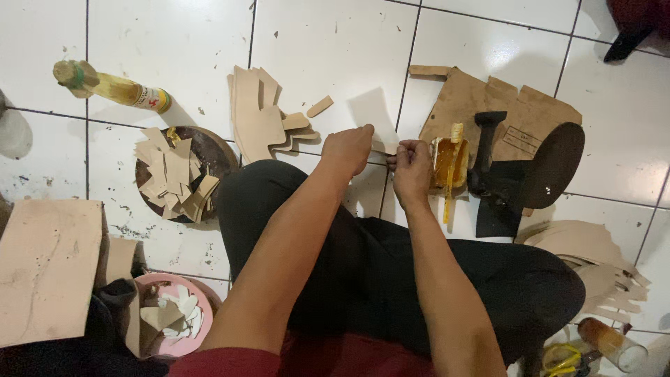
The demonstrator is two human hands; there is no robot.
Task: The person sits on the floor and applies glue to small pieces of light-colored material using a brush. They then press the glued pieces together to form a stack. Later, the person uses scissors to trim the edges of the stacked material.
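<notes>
- Two hands meet above the knee, over white floor tiles (328,42).
- Left hand (347,149): closed, pinching a pale sheet piece (372,115).
- Right hand (412,167): closed on the same piece's edge, just beside an open glue tin (449,162).

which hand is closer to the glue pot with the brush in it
Right. The right hand sits just left of the glue pot, nearly touching it; the left hand is farther left, beyond the right hand.

A dark object (631,24) is cut off by the top-right corner.
</notes>
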